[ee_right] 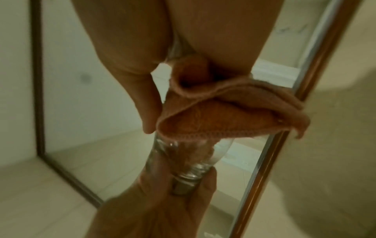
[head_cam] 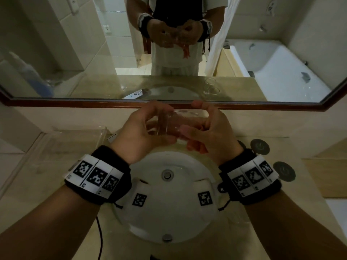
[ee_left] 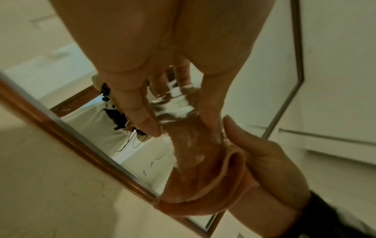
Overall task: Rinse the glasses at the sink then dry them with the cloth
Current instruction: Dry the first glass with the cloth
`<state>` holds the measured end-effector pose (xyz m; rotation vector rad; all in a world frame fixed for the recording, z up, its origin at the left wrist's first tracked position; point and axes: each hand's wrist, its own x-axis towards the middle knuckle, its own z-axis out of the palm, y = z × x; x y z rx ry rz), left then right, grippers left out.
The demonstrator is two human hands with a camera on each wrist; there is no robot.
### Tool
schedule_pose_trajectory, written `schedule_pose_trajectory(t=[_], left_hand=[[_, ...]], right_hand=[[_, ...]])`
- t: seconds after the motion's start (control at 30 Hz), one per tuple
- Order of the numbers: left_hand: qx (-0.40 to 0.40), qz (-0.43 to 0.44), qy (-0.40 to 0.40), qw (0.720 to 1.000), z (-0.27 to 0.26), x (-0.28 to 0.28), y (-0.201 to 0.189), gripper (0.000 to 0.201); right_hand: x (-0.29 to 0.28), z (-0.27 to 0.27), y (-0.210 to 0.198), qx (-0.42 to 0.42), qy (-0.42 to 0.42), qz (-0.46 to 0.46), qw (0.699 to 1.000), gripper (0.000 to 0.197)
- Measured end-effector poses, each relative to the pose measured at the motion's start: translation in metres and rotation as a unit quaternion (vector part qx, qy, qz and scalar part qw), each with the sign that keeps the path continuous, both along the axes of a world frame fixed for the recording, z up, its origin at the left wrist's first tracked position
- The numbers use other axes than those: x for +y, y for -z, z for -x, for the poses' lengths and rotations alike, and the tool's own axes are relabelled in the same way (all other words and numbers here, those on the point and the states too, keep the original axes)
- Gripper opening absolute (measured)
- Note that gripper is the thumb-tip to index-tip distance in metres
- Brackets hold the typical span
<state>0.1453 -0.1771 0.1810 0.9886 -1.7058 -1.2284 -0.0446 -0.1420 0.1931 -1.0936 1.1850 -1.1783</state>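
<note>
Drying stage, over the sink (head_cam: 189, 212). Left hand (head_cam: 142, 132) wraps the base end of a clear glass (head_cam: 167, 124), fingers (ee_left: 140, 112) curled round its wall. Right hand (head_cam: 208, 132) grips an orange cloth (ee_right: 219, 112); the fingers (ee_right: 146, 103) pinch the cloth at the glass's mouth, and part of it is stuffed inside, showing through the wall. The rest of the cloth hangs folded below the right fingers. Glass held level between both hands, clear of the basin.

No water seen running; tap mostly hidden behind the hands. Judged: rinse of this glass is over, inside wipe under way, outside probably still to do.

Past the right fingers, in the mirror (head_cam: 75, 53) reflection, two more glasses (head_cam: 211, 87) stand on the tabletop (head_cam: 47, 184). Cannot tell whether those are rinsed or dried, so the overall count is uncertain.
</note>
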Motion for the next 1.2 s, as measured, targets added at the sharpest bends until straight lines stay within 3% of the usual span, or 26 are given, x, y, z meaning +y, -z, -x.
schedule_pose_trajectory(t=[0.07,0.17,0.3,0.37,0.43,0.5,0.57,0.63,0.7,0.8,0.9,0.97,1.1,1.2], left_hand=[[-0.014,0.044,0.024,0.999,0.0,0.001,-0.001,0.065],[0.02,0.035,0.017,0.999,0.003,0.001,0.0,0.07],[0.122,-0.16,-0.053,0.978,0.008,-0.002,0.002,0.052],[0.108,-0.207,-0.069,0.97,0.011,0.001,-0.001,0.052],[0.08,-0.186,-0.072,0.977,0.014,0.006,-0.004,0.032],[0.055,-0.106,-0.055,0.991,0.011,0.006,-0.004,0.015],[0.001,-0.001,-0.019,1.0,0.004,0.007,-0.005,0.039],[-0.035,0.047,0.006,0.998,0.001,0.005,-0.006,0.058],[-0.005,0.042,0.005,0.999,0.003,0.005,-0.003,0.066],[0.103,-0.073,-0.052,0.991,0.012,0.009,-0.003,0.069],[0.142,-0.185,-0.073,0.97,0.018,0.014,-0.007,0.044],[0.146,-0.197,-0.077,0.966,0.021,0.016,-0.006,0.042],[0.189,-0.14,-0.102,0.967,0.014,0.011,-0.003,0.044],[0.273,-0.159,-0.127,0.94,0.008,0.005,-0.003,0.044]], right_hand=[[0.0,-0.001,0.0,-0.031,0.003,-0.004,1.0,0.071],[0.003,-0.003,-0.002,-0.048,0.005,0.003,0.999,0.071],[0.005,-0.004,-0.002,0.012,0.002,0.04,0.999,0.065],[0.007,-0.006,-0.002,0.035,-0.007,0.05,0.998,0.066],[0.008,-0.006,-0.001,0.039,-0.024,0.051,0.998,0.067],[0.008,-0.003,0.001,0.026,-0.017,0.039,0.999,0.068],[0.008,0.002,0.002,0.001,0.006,0.026,1.0,0.068],[0.008,0.003,0.002,-0.025,0.012,0.017,0.999,0.072],[0.008,0.0,0.0,-0.038,0.008,0.024,0.999,0.078],[0.008,-0.004,-0.002,-0.05,0.012,0.037,0.998,0.076],[0.009,-0.005,0.001,-0.033,0.003,0.038,0.999,0.075],[0.009,-0.006,0.003,-0.031,-0.02,0.035,0.999,0.082],[0.009,-0.002,0.009,-0.05,-0.069,0.03,0.996,0.093],[0.006,0.003,0.01,-0.101,-0.068,0.016,0.992,0.091]])
